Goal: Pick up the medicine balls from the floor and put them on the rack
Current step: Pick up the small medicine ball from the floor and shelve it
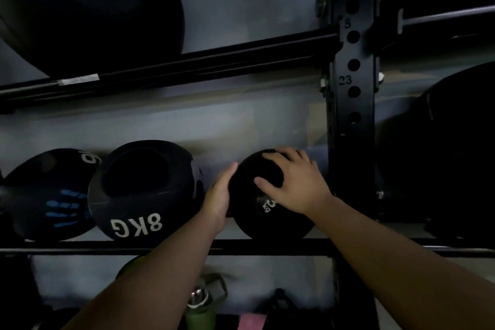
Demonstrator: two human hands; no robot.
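Observation:
A small black medicine ball (251, 211) rests on the lower rails of the black rack (267, 246), just left of the upright post (353, 104). My left hand (218, 195) presses flat against its left side. My right hand (294, 182) lies spread over its top right. Both hands hold the ball between them. To its left on the same shelf sit a black ball marked 8KG (144, 190) with a recessed grip, and another black ball (45, 195) with a blue handprint. A large ball marked 10KG (88, 11) sits on the upper shelf.
More dark balls (444, 147) fill the bay right of the post. A green bottle with a metal cap (201, 305) and a pink item (250, 321) stand below the shelf. A grey wall lies behind the rack. The scene is dim.

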